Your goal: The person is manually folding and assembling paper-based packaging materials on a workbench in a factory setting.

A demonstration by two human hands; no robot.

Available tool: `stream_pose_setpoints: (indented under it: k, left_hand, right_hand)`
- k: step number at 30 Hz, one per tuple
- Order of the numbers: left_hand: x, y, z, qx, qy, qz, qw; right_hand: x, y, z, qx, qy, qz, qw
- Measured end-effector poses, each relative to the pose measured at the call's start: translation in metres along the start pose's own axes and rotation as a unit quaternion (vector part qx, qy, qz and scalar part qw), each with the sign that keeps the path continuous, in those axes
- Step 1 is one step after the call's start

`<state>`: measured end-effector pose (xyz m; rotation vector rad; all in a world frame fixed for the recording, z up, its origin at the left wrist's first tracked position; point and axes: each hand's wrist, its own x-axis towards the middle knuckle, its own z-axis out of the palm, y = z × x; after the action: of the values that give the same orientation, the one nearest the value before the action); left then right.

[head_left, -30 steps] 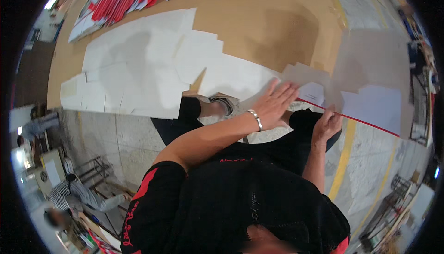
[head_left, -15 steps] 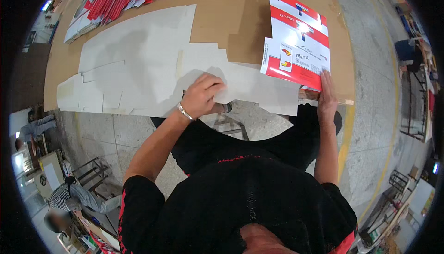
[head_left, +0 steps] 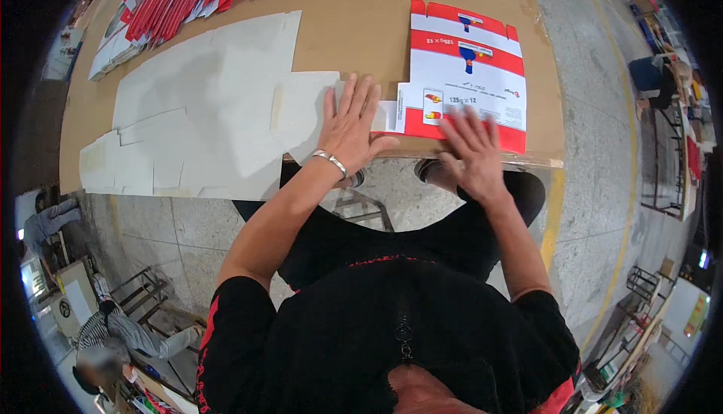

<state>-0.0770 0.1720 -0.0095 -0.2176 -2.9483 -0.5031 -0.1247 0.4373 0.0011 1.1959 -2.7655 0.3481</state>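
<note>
A flat red and white carton blank point(head_left: 489, 75) lies printed side up at the table's right front. My right hand point(head_left: 478, 159) is open with fingers spread over the blank's lower red band, slightly smeared by motion. To its left my left hand point(head_left: 351, 120) lies open, fingers stretched forward, at the right end of plain white cardboard sheets point(head_left: 218, 90). Those sheets overlap along the front edge, and the left palm hides part of their end. A narrow white and red strip point(head_left: 386, 116) shows between my left hand and the blank.
Many red and white folded cartons point(head_left: 181, 0) are fanned out at the far left of the brown cardboard-covered table point(head_left: 354, 37). Below the front edge stands a metal frame point(head_left: 361, 207). Another person point(head_left: 132, 331) is at the lower left, away from my hands.
The white sheet that reached rightward under the carton blank now ends by my left hand. That hand has opened flat. My right hand has moved left from the blank's right edge onto its front.
</note>
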Motion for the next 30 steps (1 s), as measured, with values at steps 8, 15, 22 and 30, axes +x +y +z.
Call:
stream_pose_setpoints:
  k: [8, 15, 22, 30]
  left_hand:
    - [-0.064, -0.054, -0.061, 0.239, -0.059, 0.108, 0.963]
    - [-0.028, -0.049, -0.044, -0.322, 0.351, -0.170, 0.863]
    - [0.000, -0.023, 0.006, -0.532, 0.320, -0.218, 0.753]
    - [0.011, -0.032, 0.012, -0.248, 0.173, 0.084, 0.949]
  right_hand:
    - [-0.010, -0.018, 0.006, -0.039, 0.002, 0.025, 0.999]
    - [-0.010, -0.021, 0.012, -0.016, 0.018, 0.053, 0.998]
    - [-0.007, -0.022, 0.010, -0.021, 0.010, 0.055, 0.998]
    - [0.003, -0.015, -0.003, -0.013, 0.007, 0.040, 0.999]
